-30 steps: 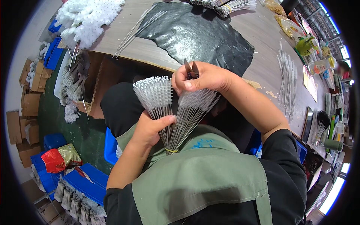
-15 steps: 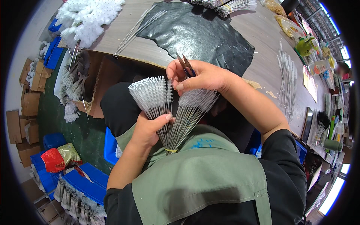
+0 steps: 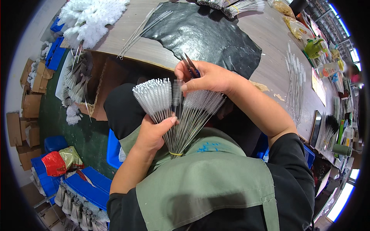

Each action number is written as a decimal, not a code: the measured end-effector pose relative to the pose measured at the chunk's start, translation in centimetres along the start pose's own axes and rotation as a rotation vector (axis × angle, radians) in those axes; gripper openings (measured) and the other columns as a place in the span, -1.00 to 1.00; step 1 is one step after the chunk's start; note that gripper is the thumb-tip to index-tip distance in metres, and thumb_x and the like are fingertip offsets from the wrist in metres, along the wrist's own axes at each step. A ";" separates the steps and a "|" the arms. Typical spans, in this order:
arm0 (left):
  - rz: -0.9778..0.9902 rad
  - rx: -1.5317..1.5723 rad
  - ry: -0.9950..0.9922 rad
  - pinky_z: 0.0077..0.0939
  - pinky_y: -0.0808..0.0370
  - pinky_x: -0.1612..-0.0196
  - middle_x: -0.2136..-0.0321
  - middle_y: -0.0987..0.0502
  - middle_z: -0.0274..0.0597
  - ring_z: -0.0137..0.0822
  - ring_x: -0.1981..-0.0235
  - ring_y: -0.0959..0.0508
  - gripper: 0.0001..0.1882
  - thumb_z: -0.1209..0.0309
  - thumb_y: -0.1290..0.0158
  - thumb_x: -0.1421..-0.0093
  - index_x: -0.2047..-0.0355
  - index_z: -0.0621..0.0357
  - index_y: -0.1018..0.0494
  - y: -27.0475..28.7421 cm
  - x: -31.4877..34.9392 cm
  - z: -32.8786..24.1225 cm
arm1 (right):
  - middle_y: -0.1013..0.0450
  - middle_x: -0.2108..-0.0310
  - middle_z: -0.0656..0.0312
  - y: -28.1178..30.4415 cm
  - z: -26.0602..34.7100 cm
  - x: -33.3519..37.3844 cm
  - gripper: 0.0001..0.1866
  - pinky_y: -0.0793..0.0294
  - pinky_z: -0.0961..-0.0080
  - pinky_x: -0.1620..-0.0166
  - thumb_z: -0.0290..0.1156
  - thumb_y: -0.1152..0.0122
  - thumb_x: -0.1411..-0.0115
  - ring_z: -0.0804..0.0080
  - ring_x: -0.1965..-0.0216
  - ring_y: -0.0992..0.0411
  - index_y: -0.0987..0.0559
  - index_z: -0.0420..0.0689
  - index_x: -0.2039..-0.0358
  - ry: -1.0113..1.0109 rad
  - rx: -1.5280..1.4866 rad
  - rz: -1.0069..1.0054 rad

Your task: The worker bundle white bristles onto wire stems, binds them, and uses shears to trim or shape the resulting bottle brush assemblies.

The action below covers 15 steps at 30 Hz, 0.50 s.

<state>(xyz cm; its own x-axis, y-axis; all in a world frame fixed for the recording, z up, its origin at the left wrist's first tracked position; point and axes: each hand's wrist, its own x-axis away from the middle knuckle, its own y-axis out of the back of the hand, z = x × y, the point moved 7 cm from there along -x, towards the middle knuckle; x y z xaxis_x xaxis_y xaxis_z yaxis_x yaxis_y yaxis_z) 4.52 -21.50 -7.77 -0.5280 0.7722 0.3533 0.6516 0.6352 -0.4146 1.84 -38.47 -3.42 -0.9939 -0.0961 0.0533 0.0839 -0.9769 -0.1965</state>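
White-bristled wire brushes (image 3: 175, 115), fanned at centre frame.

The left hand (image 3: 154, 133) is gripping the banded stems, fingers curled tight; the right hand (image 3: 204, 77) is pinching 1 brush tip while holding scissors (image 3: 189, 63). A black sheet (image 3: 208, 34) is lying on the table (image 3: 269, 46) above.

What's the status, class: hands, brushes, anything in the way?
Left hand grips the fanned brush bundle by its wires. Right hand pinches one brush head, scissors tucked in its fingers. Nothing blocking.

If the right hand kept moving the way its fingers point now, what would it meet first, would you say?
The right hand points left-downward, so its fingertips would likely first meet the white bristle heads of the fanned brush bundle that the left hand holds; depth is unclear.
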 end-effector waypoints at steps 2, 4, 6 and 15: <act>0.005 -0.007 -0.007 -0.47 -0.49 0.20 0.35 -0.47 -0.27 -0.40 0.35 -0.51 -0.69 0.57 -0.13 0.00 0.20 0.27 -0.40 0.2 0.2 -0.1 | -0.38 0.39 0.30 0.0 -0.1 0.0 -0.76 -0.43 0.51 0.18 -0.50 -0.21 -0.02 0.53 0.33 -0.40 -0.35 -0.14 0.33 -0.001 0.032 0.002; 0.021 0.023 0.024 -0.47 -0.49 0.19 0.34 -0.47 -0.27 -0.38 0.33 -0.52 -0.70 0.56 -0.13 -0.02 0.19 0.27 -0.40 0.1 0.5 0.0 | -0.35 0.44 0.34 -0.1 0.2 0.1 -0.78 -0.40 0.55 0.21 -0.47 -0.23 -0.03 0.57 0.37 -0.36 -0.35 -0.12 0.38 0.005 -0.006 -0.016; 0.046 0.028 0.024 -0.46 -0.49 0.19 0.33 -0.47 -0.26 -0.38 0.31 -0.52 -0.70 0.56 -0.13 -0.02 0.19 0.27 -0.40 0.0 0.4 -0.1 | -0.34 0.44 0.38 0.0 0.2 0.1 -0.78 -0.35 0.61 0.24 -0.47 -0.26 -0.03 0.62 0.37 -0.32 -0.37 -0.12 0.38 -0.011 0.026 -0.026; 0.210 0.024 -0.002 -0.37 -0.51 0.12 0.23 -0.48 -0.19 -0.33 0.23 -0.52 -0.54 0.61 -0.10 0.00 0.04 0.29 -0.33 -1.8 0.3 -0.6 | -0.37 0.47 0.36 -0.1 2.1 0.6 -0.68 -0.32 0.55 0.20 -0.15 0.08 -0.33 0.60 0.36 -0.29 -0.38 -0.16 0.39 0.109 0.361 -0.044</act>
<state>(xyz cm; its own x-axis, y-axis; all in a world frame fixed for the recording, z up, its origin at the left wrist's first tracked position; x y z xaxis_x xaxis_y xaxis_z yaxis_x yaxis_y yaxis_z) 3.54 -22.41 -6.42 -0.3834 0.8876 0.2554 0.7344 0.4607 -0.4984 1.41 -38.85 -1.30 -0.9973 -0.0506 -0.0539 0.0413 -0.9858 0.1626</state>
